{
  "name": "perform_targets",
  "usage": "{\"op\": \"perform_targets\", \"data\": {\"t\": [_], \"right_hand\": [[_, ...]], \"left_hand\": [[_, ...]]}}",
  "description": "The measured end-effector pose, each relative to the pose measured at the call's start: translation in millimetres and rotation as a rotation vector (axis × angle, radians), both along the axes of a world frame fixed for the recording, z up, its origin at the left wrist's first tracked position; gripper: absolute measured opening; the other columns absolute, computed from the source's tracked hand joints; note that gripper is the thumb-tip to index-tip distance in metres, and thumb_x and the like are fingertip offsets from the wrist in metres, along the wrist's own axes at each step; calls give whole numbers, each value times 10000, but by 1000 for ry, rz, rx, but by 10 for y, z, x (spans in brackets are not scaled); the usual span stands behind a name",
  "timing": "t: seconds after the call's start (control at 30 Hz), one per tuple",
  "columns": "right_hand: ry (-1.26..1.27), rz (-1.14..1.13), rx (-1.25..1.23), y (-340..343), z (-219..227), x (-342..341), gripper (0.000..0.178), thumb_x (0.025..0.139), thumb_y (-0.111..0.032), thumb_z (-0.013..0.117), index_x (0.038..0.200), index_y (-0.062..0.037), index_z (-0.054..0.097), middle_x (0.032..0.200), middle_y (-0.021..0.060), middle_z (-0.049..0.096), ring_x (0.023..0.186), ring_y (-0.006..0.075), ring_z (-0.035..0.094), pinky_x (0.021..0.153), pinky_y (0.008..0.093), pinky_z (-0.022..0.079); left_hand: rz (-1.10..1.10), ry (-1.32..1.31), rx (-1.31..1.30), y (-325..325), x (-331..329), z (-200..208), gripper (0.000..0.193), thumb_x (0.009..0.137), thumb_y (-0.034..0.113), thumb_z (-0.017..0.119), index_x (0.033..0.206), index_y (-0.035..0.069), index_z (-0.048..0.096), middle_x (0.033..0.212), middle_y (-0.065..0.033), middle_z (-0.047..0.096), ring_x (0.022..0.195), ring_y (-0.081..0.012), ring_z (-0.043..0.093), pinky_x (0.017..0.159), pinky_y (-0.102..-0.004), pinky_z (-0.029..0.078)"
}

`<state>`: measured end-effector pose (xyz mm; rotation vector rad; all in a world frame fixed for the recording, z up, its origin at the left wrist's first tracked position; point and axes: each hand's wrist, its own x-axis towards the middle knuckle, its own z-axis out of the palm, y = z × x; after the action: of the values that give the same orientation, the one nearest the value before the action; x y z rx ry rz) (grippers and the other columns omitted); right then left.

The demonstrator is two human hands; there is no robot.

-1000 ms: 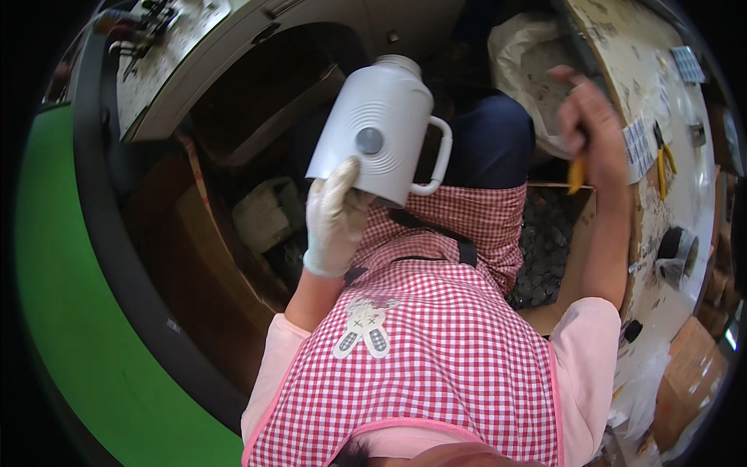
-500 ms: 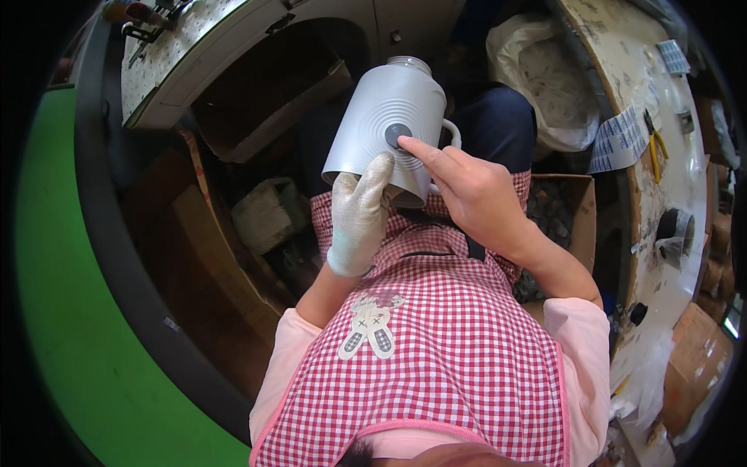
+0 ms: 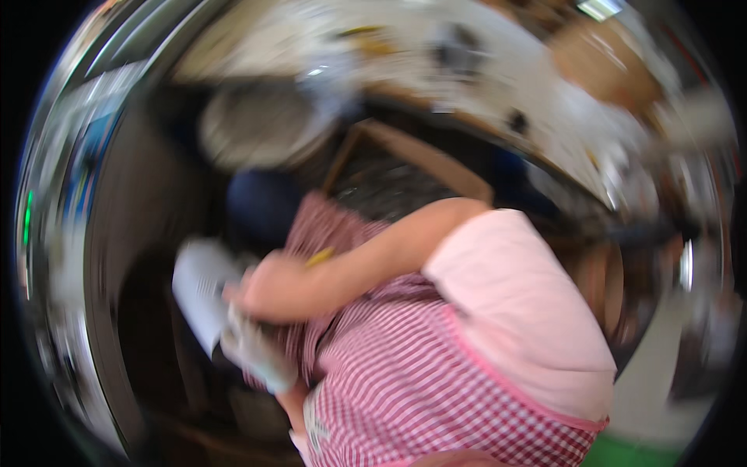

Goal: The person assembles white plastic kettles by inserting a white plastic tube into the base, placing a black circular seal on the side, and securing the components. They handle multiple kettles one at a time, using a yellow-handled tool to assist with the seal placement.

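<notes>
Motion smears the whole head view. At the lower left is a silver-grey jug shell [image 3: 196, 289], tilted, with a dark spot on its side next to my right fingers. My left hand [image 3: 255, 354], in a pale glove, is closed on the shell's lower rim. My bare right hand [image 3: 276, 286] reaches across to the shell's near side, its fingers too blurred to read. A short yellow piece [image 3: 320, 257] shows beside the right wrist; what it belongs to, and whether I hold it, I cannot tell.
A cardboard box [image 3: 424, 152] of dark pieces stands beyond my right forearm. Left of it is a pale, lined round container [image 3: 261, 128]. A worn bench [image 3: 513, 66] curves along the far side, bearing a yellow-handled tool [image 3: 369, 37], clear plastic and a carton [image 3: 603, 66].
My view has swung to the right, so hands and jug shell now appear farther left and lower. The left hand still grips the shell; a yellow piece now shows by the right wrist.
</notes>
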<state>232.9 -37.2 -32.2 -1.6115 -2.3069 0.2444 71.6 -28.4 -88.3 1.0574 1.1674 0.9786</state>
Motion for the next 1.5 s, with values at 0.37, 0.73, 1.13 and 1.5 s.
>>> {"op": "perform_targets", "data": {"t": [0.37, 0.73, 1.13, 1.5], "right_hand": [[966, -173, 406, 26, -12, 604, 330, 986, -259, 683, 1240, -51, 718, 1144, 174, 748, 1023, 328, 724, 903, 391, 552], [1665, -290, -162, -159, -45, 1540, 943, 696, -614, 930, 1322, 11, 603, 918, 37, 622, 791, 99, 591, 666, 249, 495], [1592, -675, 281, -37, -271, 1336, 709, 711, -366, 977, 1257, -39, 664, 1156, 91, 651, 1131, 192, 598, 980, 341, 494], [1766, -246, -396, 690, 61, 1028, 606, 962, -408, 775, 1391, -23, 589, 907, -51, 631, 602, -17, 470, 491, 116, 357]], "left_hand": [[-299, 126, 582, 326, -291, -191, 438, 1049, 56, 517, 1477, -36, 530, 1423, -212, 554, 1292, -308, 584, 1036, -407, 558], [-248, 30, 224, 602, 20, -507, 480, 1043, 125, 548, 1502, -9, 502, 1499, -184, 521, 1378, -298, 517, 1136, -455, 433], [-232, -85, 142, 757, -214, -456, 536, 1037, 200, 582, 1529, 20, 472, 1581, -153, 485, 1472, -287, 443, 1244, -507, 298], [-113, -136, 11, 239, -454, -103, 460, 1033, 163, 671, 1448, 8, 549, 1374, -52, 621, 1239, -181, 586, 1053, -345, 481]]}}
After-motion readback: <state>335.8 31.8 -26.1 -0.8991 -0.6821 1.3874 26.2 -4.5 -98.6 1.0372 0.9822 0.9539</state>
